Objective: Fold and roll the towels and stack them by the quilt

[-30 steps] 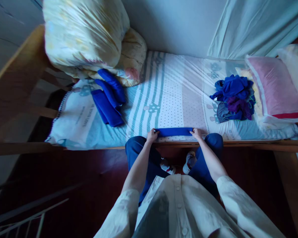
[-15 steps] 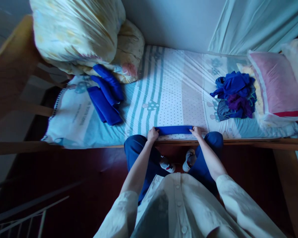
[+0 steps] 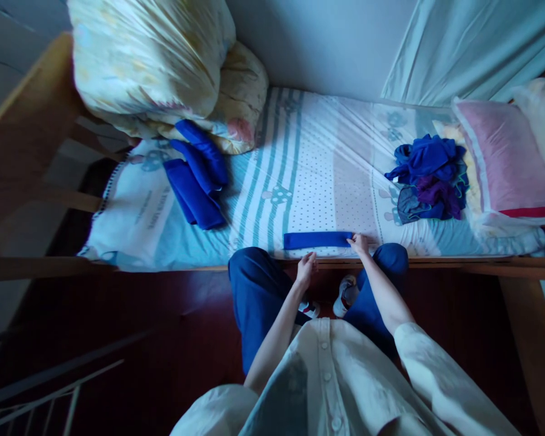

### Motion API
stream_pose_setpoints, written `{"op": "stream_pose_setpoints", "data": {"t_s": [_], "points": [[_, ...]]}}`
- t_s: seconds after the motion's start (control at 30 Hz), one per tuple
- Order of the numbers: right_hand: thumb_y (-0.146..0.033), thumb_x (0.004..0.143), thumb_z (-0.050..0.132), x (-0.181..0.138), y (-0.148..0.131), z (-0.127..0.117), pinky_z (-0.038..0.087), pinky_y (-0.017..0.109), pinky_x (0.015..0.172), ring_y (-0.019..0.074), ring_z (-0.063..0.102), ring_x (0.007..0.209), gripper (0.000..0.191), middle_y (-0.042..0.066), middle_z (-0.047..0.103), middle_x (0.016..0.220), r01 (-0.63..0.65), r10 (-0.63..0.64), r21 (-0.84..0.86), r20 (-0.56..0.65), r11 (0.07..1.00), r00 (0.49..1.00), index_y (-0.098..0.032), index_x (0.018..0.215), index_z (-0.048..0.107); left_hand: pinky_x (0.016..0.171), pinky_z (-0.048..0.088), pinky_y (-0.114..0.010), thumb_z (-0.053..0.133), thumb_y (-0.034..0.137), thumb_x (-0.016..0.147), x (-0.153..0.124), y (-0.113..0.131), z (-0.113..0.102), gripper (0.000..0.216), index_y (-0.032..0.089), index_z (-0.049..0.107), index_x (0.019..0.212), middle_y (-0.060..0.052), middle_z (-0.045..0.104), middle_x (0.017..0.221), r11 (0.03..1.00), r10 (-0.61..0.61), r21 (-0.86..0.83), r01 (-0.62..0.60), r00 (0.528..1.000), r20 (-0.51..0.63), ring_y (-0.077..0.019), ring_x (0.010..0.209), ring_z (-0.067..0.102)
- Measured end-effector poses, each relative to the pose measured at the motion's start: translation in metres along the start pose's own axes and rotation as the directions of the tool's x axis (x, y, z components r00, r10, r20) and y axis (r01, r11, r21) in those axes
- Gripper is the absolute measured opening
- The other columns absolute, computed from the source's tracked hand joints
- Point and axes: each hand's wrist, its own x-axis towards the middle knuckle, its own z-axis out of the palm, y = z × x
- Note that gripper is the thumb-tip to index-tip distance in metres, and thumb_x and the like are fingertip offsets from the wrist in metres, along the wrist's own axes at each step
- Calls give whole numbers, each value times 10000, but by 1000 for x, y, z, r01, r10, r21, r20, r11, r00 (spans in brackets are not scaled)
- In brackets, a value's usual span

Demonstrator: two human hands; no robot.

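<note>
A blue cloth folded into a long narrow strip [image 3: 318, 240] lies along the near edge of the bed [image 3: 309, 163]. My right hand [image 3: 358, 243] rests on the strip's right end, fingers closed on it. My left hand [image 3: 307, 266] hovers just below the strip's middle, off the cloth, over the wooden bed rail [image 3: 458, 261], with its fingers loosely apart and nothing in them. Folded blue cloths [image 3: 195, 181] are stacked at the left of the bed. A heap of unfolded blue and purple clothes [image 3: 429, 178] lies at the right.
A bundled yellow floral duvet [image 3: 154, 60] fills the bed's back left. A pink pillow [image 3: 504, 163] sits at the right end. A pale curtain [image 3: 463, 42] hangs behind. My knees press against the rail, above a dark red floor [image 3: 140, 327].
My left hand has let go of the strip's left end and moved right and back toward me, below the strip. The right hand has stayed on the right end.
</note>
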Motion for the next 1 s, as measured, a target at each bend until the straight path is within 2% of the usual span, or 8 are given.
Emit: {"op": "stream_pose_setpoints", "data": {"t_s": [0.07, 0.17, 0.33, 0.47, 0.6, 0.77, 0.9, 1.0], "points": [[-290, 931, 695, -2, 1, 0, 458, 209, 749, 189, 736, 919, 169, 105, 799, 990, 8, -8, -4, -3, 1000, 1000, -162, 994, 784, 475, 385, -204, 710, 576, 835, 13, 12, 6, 412, 207, 535, 788, 70, 467, 573, 973, -83, -218, 76, 996, -25, -71, 459, 444], [-304, 947, 673, -5, 0, -1, 464, 216, 770, 190, 734, 939, 188, 107, 794, 1018, 8, -8, -26, 0, 1000, 1000, -165, 1023, 773, 425, 310, -188, 733, 610, 802, 35, 34, -2, 533, 236, 377, 670, 97, 353, 518, 921, -159, -378, 97, 978, -137, -48, 423, 343], [-292, 934, 667, -13, -5, -9, 485, 244, 802, 217, 722, 979, 173, 114, 783, 1007, 31, -32, -60, -7, 998, 999, -166, 1010, 756, 420, 266, -192, 776, 560, 751, 54, 57, -27, 512, 236, 386, 681, 116, 289, 521, 942, -152, -333, 40, 936, -317, -52, 423, 323], [-249, 881, 690, -23, -13, -21, 495, 302, 921, 262, 659, 1164, 308, 142, 730, 1187, 78, -88, -112, -86, 991, 992, -184, 1182, 689, 562, 443, -214, 763, 430, 767, 54, 71, -30, 316, 217, 549, 861, 48, 525, 654, 975, -67, -221, -22, 919, -389, -115, 639, 595], [-259, 826, 711, -31, -35, -39, 440, 425, 1081, 308, 495, 1388, 614, 157, 571, 1454, 237, -243, -54, -168, 970, 955, -195, 1411, 535, 801, 555, -276, 743, 339, 760, 43, 90, -20, 313, 226, 583, 1004, -35, 679, 960, 936, 144, -277, -216, 955, -258, -169, 969, 686], [-357, 682, 844, -42, -90, -67, 358, 483, 1188, 340, 395, 1481, 977, 173, 449, 1583, 513, -494, 97, -168, 853, 853, -203, 1539, 402, 898, 564, -343, 774, 397, 712, 26, 119, -5, 446, 209, 594, 1075, -49, 713, 1022, 861, 390, -302, -410, 912, -126, -210, 1022, 693], [-350, 608, 878, -54, -141, -79, 459, 457, 1115, 317, 572, 1336, 914, 118, 624, 1426, 633, -585, 276, -241, 723, 774, -240, 1441, 519, 1010, 540, -425, 773, 415, 711, 13, 149, -4, 488, 169, 631, 1107, -96, 730, 1104, 800, 577, -213, -562, 816, 14, -259, 1106, 688], [-359, 608, 851, -63, -176, -81, 563, 404, 937, 290, 716, 1073, 683, 64, 757, 1163, 637, -586, 412, -260, 651, 767, -228, 1244, 641, 1028, 541, -453, 759, 421, 737, 4, 171, -14, 477, 166, 658, 1128, -117, 719, 1176, 748, 663, -117, -653, 745, 79, -283, 1173, 664]]}}
